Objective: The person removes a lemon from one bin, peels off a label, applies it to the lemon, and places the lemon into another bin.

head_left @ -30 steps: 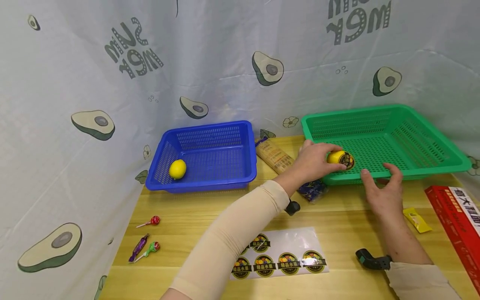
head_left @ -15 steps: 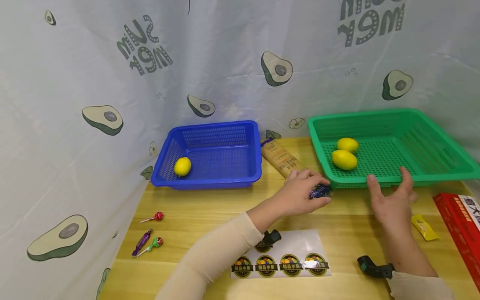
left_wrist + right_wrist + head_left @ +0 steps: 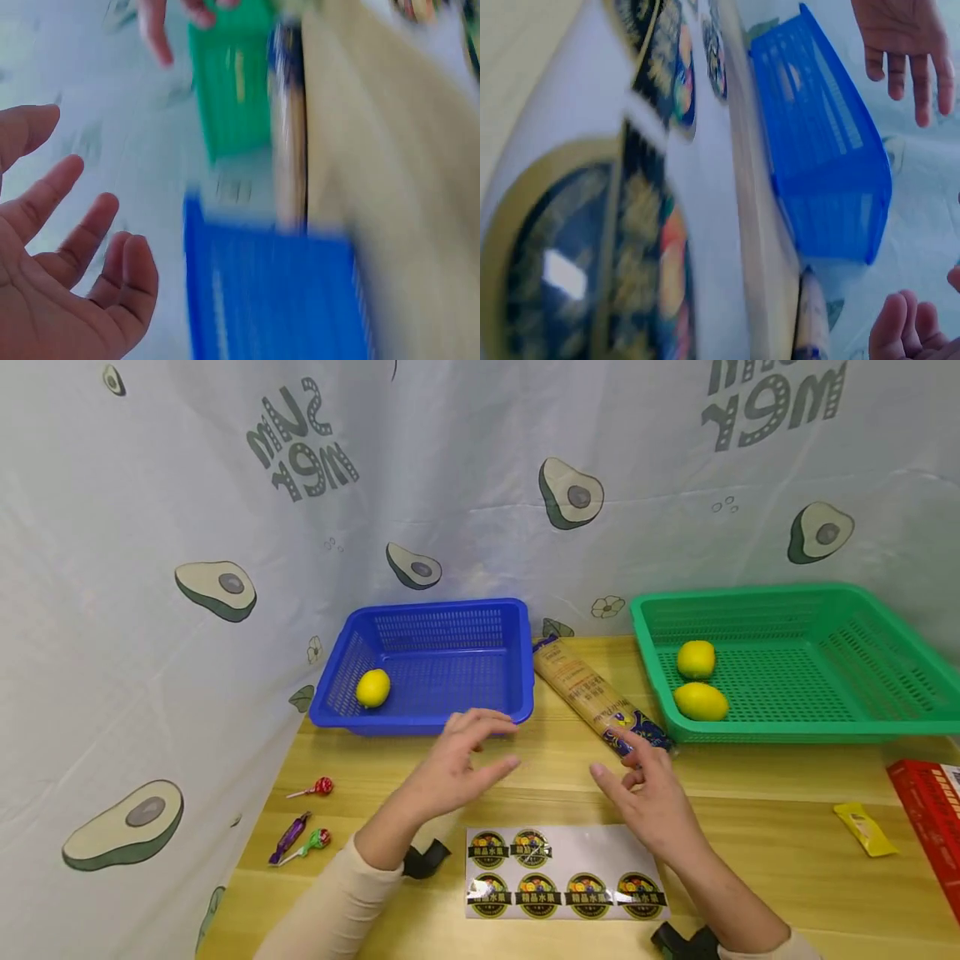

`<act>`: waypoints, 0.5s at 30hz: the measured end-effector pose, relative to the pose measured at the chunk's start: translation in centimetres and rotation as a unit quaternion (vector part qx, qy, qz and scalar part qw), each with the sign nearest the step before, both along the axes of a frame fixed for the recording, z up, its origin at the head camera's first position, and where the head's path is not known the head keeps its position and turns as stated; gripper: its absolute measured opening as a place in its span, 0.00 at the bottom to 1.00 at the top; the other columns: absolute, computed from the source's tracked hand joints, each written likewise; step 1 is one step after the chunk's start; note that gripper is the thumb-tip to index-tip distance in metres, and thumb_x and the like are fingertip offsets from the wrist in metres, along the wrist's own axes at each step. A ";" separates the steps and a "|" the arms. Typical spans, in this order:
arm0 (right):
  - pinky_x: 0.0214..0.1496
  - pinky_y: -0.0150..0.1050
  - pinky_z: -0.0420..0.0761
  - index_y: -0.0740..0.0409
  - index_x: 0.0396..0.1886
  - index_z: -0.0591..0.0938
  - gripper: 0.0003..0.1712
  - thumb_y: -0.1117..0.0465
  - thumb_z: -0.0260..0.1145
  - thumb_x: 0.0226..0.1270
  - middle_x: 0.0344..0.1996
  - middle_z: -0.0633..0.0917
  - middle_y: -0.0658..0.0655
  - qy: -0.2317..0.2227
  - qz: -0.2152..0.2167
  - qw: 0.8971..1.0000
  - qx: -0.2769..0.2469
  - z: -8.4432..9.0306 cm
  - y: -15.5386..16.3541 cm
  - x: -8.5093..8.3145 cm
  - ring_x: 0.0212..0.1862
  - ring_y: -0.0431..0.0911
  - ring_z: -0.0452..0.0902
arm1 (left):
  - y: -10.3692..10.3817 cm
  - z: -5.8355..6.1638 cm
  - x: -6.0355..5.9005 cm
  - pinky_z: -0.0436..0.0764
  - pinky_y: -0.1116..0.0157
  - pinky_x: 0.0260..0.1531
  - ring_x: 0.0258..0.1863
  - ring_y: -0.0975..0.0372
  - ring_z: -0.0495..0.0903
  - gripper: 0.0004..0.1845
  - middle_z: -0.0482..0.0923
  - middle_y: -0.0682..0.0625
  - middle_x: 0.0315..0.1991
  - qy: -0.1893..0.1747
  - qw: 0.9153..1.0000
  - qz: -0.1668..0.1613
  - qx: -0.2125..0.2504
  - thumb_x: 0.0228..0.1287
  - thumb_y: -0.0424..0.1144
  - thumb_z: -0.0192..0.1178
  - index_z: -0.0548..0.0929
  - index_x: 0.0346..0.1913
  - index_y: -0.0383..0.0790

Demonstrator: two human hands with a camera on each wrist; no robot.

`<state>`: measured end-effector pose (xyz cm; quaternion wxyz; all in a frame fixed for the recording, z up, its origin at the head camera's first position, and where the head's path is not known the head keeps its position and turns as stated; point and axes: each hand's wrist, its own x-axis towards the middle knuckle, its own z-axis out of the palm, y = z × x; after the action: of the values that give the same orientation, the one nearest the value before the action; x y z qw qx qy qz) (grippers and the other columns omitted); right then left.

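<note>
My left hand (image 3: 453, 770) hovers above the table in front of the blue basket (image 3: 435, 725), its fingers loosely bent and holding nothing. To its right, my right hand (image 3: 651, 797) hangs over the upper right part of a sticker sheet (image 3: 588, 847), also holding nothing. Several round fruit-label stickers are on that sheet. A lemon (image 3: 372, 688) lies at the left inside the blue basket. Two more, a rear lemon (image 3: 696, 659) and a front lemon (image 3: 701, 702), lie at the left of the green basket (image 3: 795, 728); no sticker shows on them.
A noodle packet (image 3: 588, 689) lies slanted between the baskets. At left are a red lollipop (image 3: 322, 786), a purple-wrapped candy (image 3: 289, 837) and a green lollipop (image 3: 318, 838). A yellow sachet (image 3: 865, 829) and a red box (image 3: 926, 810) lie at right.
My left hand let go of a stickered lemon in the green basket and moved left, away from it. My right hand left that basket's front rim and came left and nearer, over the sheet.
</note>
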<state>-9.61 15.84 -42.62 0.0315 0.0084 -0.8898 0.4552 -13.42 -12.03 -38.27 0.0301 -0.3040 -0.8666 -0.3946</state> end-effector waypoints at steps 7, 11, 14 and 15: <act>0.32 0.35 0.77 0.50 0.72 0.72 0.32 0.53 0.70 0.70 0.49 0.74 0.66 0.029 0.073 0.996 -0.032 0.6 -4.2 -3.3 0.38 0.48 0.76 | -8.5 2.9 -3.3 0.82 0.51 0.48 0.53 0.50 0.79 0.19 0.78 0.46 0.61 -0.029 0.989 0.131 -0.064 0.71 0.46 0.65 0.81 0.62 0.46; 0.32 0.36 0.72 0.48 0.72 0.74 0.33 0.51 0.71 0.69 0.43 0.72 0.63 0.035 0.094 0.995 -0.018 0.8 -6.3 -5.7 0.37 0.48 0.71 | -12.0 4.4 -6.0 0.78 0.44 0.58 0.60 0.46 0.76 0.25 0.74 0.41 0.66 -0.056 0.972 0.164 -0.156 0.70 0.48 0.65 0.78 0.66 0.43; 0.33 0.38 0.68 0.45 0.73 0.73 0.35 0.46 0.70 0.69 0.40 0.71 0.61 0.024 0.103 0.994 0.001 0.9 -7.6 -7.4 0.39 0.49 0.65 | -13.8 5.3 -8.2 0.74 0.42 0.64 0.64 0.42 0.72 0.31 0.71 0.37 0.69 -0.084 0.958 0.167 -0.219 0.66 0.45 0.69 0.75 0.69 0.40; 0.34 0.38 0.67 0.44 0.74 0.72 0.36 0.44 0.69 0.69 0.39 0.70 0.60 0.018 0.105 0.994 0.006 0.8 -8.0 -7.9 0.39 0.49 0.64 | -14.3 5.6 -8.9 0.71 0.41 0.66 0.66 0.41 0.70 0.32 0.70 0.35 0.70 -0.093 0.953 0.165 -0.237 0.65 0.44 0.70 0.74 0.70 0.38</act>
<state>-17.48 7.89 -41.79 -0.0004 0.1104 -0.8860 0.4504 -22.31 -26.36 -32.70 -0.0590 -0.1166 -0.9722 -0.1941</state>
